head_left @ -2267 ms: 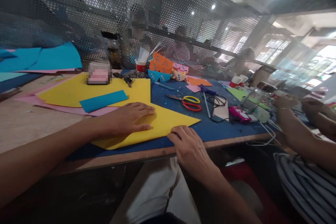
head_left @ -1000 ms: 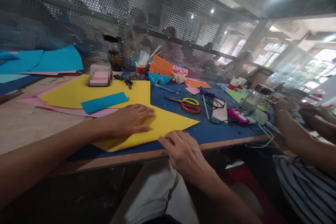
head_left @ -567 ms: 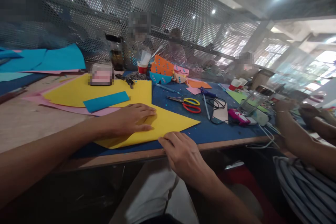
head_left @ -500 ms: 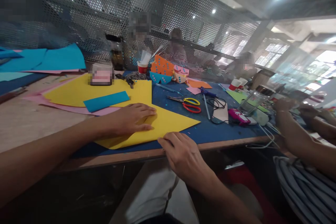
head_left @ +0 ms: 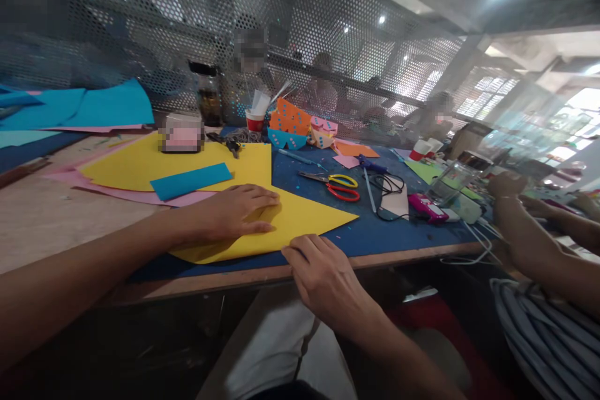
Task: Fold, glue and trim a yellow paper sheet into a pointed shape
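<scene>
A folded yellow sheet of paper (head_left: 300, 212) lies at the table's front edge, its point toward the right. My left hand (head_left: 239, 209) rests flat on it, fingers stretched out. At the sheet's near edge, the fingers of my right hand (head_left: 323, 269) are bent together, thumb against index finger, gripping the paper's folded edge. Behind my left hand are a blue paper strip (head_left: 191, 181) and a larger yellow sheet (head_left: 126, 165) over pink paper. Scissors with red and yellow handles (head_left: 340, 186) lie beyond the sheet's right part.
Farther back stand a red cup (head_left: 255, 120), a dark-lidded bottle (head_left: 209, 97) and orange paper shapes (head_left: 290, 119). A glue gun (head_left: 372, 164) and a pink device (head_left: 427, 208) lie to the right. Another person's arm (head_left: 529, 231) reaches over the table there.
My two hands and the yellow sheet stay nearly in place. At the right, the other person's hands have shifted slightly.
</scene>
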The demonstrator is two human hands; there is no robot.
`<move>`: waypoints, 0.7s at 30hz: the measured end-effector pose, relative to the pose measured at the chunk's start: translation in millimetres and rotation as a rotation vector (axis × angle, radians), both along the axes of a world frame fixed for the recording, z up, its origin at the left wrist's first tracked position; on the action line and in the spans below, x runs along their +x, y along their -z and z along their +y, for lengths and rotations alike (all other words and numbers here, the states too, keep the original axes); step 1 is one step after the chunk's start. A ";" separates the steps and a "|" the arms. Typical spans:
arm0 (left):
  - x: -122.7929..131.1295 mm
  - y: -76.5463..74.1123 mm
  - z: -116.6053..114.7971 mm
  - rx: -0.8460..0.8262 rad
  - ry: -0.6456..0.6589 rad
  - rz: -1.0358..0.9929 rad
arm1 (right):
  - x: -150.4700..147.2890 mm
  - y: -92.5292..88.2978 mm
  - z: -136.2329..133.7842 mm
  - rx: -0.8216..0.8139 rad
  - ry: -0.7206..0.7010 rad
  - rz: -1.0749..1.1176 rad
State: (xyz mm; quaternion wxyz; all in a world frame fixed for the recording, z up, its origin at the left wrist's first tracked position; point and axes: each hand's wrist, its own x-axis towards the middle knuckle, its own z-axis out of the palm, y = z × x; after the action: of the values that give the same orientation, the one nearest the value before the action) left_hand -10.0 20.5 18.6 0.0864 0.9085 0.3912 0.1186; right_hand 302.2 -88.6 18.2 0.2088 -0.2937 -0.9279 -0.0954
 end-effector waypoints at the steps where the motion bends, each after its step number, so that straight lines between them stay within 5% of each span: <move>1: -0.2 0.4 0.2 0.002 0.001 -0.002 | -0.4 -0.3 -0.7 -0.001 0.007 -0.007; 21: -0.1 1.9 1.0 0.012 0.022 -0.001 | -10.8 -3.5 -3.8 0.094 0.047 -0.062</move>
State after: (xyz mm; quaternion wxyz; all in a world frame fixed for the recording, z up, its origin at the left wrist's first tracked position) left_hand -10.2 21.5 16.7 0.0827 0.9133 0.3802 0.1205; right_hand 291.4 -92.4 21.7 0.1910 -0.3021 -0.9214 -0.1527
